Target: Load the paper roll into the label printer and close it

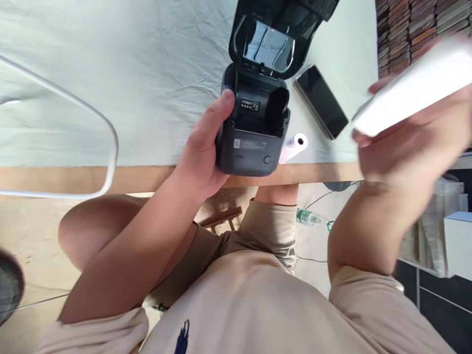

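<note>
My left hand [204, 147] grips a small black label printer [250, 152] by its left side, thumb on the top edge. The printer's lid [273, 39] is swung up, and its paper bay shows no roll inside. Off to the right, my right hand [405, 137] is closed around a white box-like object [420, 88], blurred by motion, so its kind is unclear. Just right of the printer, a small white paper roll [295, 146] lies on the table. A dark smartphone [321, 102] rests between the printer and my right hand.
A light cloth covers the table [147, 88], whose wooden front edge [155, 179] is bare. A white cable [106, 128] loops over the left side. On the floor lies a plastic bottle [309, 217]. A white box [459, 241] stands at the lower right.
</note>
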Demonstrator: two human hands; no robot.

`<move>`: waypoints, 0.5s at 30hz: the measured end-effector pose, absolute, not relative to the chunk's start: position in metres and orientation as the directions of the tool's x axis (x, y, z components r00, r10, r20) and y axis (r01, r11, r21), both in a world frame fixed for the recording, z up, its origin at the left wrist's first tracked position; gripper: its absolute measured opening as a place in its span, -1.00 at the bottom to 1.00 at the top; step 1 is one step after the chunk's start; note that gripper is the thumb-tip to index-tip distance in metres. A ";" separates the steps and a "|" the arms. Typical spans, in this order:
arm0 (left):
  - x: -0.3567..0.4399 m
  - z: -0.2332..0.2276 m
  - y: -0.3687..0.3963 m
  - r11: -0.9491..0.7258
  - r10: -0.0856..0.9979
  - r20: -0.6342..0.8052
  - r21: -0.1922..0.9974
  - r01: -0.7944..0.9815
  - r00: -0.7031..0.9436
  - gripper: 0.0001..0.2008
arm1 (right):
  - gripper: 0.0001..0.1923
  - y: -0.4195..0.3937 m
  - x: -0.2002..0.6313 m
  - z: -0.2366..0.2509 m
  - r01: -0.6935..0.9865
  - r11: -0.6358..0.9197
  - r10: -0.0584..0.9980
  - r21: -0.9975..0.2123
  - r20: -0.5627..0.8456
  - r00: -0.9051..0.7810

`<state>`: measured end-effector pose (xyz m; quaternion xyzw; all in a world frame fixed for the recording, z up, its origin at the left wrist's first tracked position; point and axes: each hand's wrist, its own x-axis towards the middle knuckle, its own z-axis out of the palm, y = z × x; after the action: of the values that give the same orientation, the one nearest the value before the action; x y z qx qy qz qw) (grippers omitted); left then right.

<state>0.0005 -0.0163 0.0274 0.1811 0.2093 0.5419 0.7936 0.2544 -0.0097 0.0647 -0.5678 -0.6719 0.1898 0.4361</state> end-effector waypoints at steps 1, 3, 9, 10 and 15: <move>0.000 0.026 -0.015 0.350 0.934 -0.133 0.521 -0.779 0.330 -0.71 | -0.46 -0.015 0.265 0.048 0.568 0.253 0.943 -0.783 0.330 0.035; 0.000 0.025 -0.015 0.344 0.931 -0.092 0.533 -0.773 0.352 -0.67 | -0.56 -0.025 0.276 0.019 0.573 0.212 0.958 -0.792 0.284 0.038; 0.001 0.029 -0.016 0.307 0.941 -0.060 0.561 -0.769 0.332 -0.61 | -0.47 -0.038 0.277 -0.003 0.675 0.272 0.896 -0.686 0.436 0.082; 0.001 0.030 -0.016 0.308 0.942 -0.077 0.578 -0.755 0.326 -0.61 | -0.46 -0.038 0.277 -0.002 0.701 0.275 0.891 -0.658 0.449 0.072; 0.002 0.031 -0.016 0.321 0.940 -0.120 0.621 -0.715 0.319 -0.66 | -0.39 -0.052 0.267 0.006 0.829 0.246 0.914 -0.502 0.404 -0.027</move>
<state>0.0024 -0.0157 0.0311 0.2361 0.2388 0.5324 0.7770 0.2669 -0.0519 0.0057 -0.6108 -0.7136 0.0632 0.3370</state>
